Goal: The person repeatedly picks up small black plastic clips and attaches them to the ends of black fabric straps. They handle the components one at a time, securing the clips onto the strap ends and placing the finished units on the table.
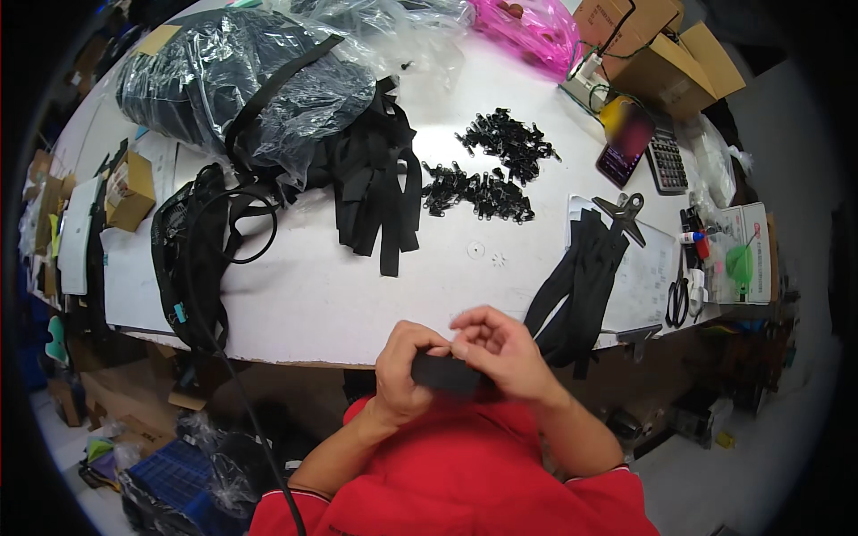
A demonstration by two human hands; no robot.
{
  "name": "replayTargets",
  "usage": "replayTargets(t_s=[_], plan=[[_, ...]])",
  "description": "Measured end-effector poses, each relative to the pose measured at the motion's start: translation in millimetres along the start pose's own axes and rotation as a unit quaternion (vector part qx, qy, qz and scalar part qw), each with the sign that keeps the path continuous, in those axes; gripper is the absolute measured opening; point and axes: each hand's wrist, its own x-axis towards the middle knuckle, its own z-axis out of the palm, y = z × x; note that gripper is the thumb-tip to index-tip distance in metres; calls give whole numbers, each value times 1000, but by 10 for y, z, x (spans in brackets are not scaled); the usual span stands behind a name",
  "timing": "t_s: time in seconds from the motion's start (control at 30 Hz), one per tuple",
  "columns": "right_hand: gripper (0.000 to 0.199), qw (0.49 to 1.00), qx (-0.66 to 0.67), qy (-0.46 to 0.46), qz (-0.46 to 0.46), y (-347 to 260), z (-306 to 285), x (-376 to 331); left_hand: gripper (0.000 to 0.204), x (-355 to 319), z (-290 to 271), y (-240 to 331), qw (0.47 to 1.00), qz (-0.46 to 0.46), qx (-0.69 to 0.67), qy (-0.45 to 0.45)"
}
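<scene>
My left hand point(402, 364) is closed around a black fabric strip point(449, 374) just in front of the table's near edge. My right hand point(502, 351) meets it there, thumb and index finger pinched at the strip's upper edge, the other fingers curled. Whether something small sits between those fingertips is too fine to see. Beyond my hands lie two heaps of small black zipper sliders point(511, 147). Left of them, a bundle of black strips point(380, 183) spreads over the table, and more black strips point(579, 279) hang over the near edge at right, beside a big black clip point(623, 217).
A plastic-wrapped black roll point(241, 80) fills the back left, near a black bag point(192, 255) with a cable. At the right are a phone point(619, 161), a calculator point(667, 159), scissors point(677, 299) and a cardboard box point(684, 71). A pink plastic bag point(536, 31) lies at the back.
</scene>
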Motion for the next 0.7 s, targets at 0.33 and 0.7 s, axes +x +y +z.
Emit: replayTargets(t_s=[0.33,0.7], plan=[[12,662,-599,234,-383,-263,-59,1515,18,6,-89,5,998,-30,-63,-7],[17,983,74,112,-128,-434,-363,723,11,37,-188,1,974,-146,-167,-34]])
